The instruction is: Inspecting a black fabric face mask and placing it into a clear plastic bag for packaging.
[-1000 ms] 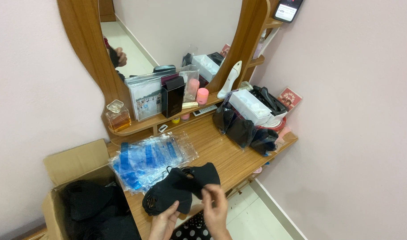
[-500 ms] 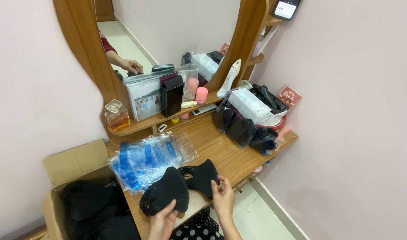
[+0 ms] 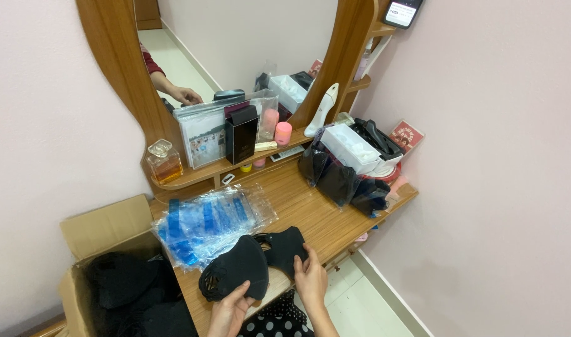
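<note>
At the near edge of a wooden dressing table (image 3: 310, 212) two bare hands work on black face masks. The left hand (image 3: 228, 310) grasps the near rim of one black mask (image 3: 235, 271), fingers curled under it, and the right hand (image 3: 311, 278) lies with its fingers bent against the edge of a second black mask (image 3: 284, 248); whether it truly pinches that one I cannot tell. The two masks touch each other and rest on the table's near edge, just right of a pile of clear plastic sleeves with blue print (image 3: 207, 221).

Near left, on the floor, stands one open cardboard box (image 3: 101, 228) with dark cloth inside. Below the hands shows a bit of black fabric with white dots (image 3: 279, 315).

Farther right on the table sit a white rectangular box (image 3: 351, 146) and several dark pouches (image 3: 338, 181), with a small red card (image 3: 407, 136) leaning at the wall behind them.

On the raised shelf under the mirror (image 3: 248, 43) I count one square glass perfume bottle with amber liquid (image 3: 164, 162) at the left, one clear packet of pictures (image 3: 204, 134), one tall black carton (image 3: 240, 132), two pink jars (image 3: 276, 128) and one white shoe-shaped figure (image 3: 323, 111). Far right, a phone (image 3: 402, 11) with a lit screen sits on a side shelf. The walls are pale pink, the floor light tile.
</note>
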